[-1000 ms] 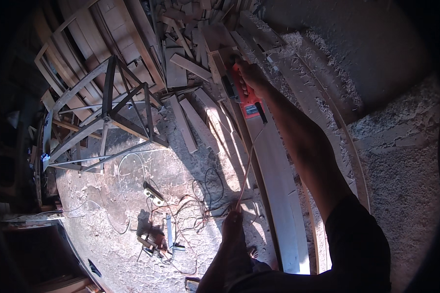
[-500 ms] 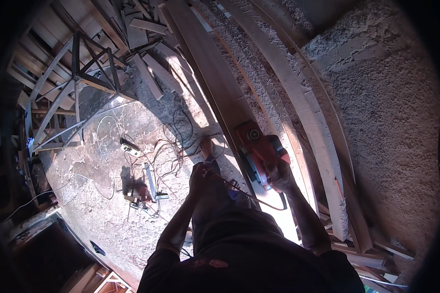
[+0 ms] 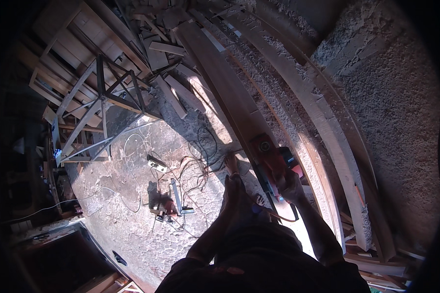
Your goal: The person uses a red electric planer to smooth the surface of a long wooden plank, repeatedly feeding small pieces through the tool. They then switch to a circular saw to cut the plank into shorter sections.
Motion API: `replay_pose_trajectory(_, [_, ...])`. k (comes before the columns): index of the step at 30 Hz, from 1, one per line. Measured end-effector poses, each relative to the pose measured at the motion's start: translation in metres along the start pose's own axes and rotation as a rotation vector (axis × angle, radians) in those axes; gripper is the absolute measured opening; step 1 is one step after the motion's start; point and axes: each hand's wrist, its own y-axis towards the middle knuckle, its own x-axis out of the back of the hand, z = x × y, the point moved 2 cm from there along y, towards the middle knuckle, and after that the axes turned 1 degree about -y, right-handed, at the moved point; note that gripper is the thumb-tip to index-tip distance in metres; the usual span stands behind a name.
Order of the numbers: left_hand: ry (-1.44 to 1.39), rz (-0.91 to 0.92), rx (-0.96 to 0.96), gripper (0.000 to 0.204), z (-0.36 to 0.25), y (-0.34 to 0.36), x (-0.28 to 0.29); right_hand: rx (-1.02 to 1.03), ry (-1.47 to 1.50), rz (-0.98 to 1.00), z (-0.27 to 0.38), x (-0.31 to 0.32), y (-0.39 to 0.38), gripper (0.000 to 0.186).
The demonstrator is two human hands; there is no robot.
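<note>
My right hand (image 3: 291, 185) grips a red electric planer (image 3: 274, 163) at the near end of a long wooden board (image 3: 217, 80) lying lengthwise. The planer's cord (image 3: 283, 217) loops below it toward my left hand (image 3: 232, 185), which is closed around it beside my body, left of the board. My bare foot (image 3: 230, 163) shows on the floor just beyond that hand.
Curved shaving-covered timbers (image 3: 322, 112) lie to the right. Loose planks (image 3: 171, 93) and a braced wooden frame (image 3: 88, 122) are at upper left. A power strip (image 3: 157, 163), tangled cables (image 3: 198, 156) and other tools (image 3: 166, 205) lie on the rough floor (image 3: 132, 229).
My right hand has drawn the planer back along the board from the far end to the near end, close to my body. The whole view has also shifted.
</note>
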Motion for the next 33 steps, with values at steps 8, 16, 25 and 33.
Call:
replay_pose_trajectory(8, [-0.227, 0.079, -0.251, 0.082, -0.043, 0.048, -0.054, 0.049, 0.054, 0.053, 0.067, -0.049, 0.219, 0.05])
replay_pose_trajectory(16, [0.013, -0.062, -0.501, 0.096, -0.14, 0.17, -0.051, -0.056, 0.19, 0.13, 0.127, -0.1, 0.415, 0.054])
replay_pose_trajectory(25, [0.021, -0.246, -0.567, 0.105, -0.177, 0.163, -0.043, -0.149, 0.327, 0.17, 0.186, -0.138, 0.619, 0.066])
replay_pose_trajectory(33, [-0.284, -0.186, -0.452, 0.103, -0.149, 0.178, -0.052, -0.156, 0.367, 0.222, 0.177, -0.13, 0.54, 0.054])
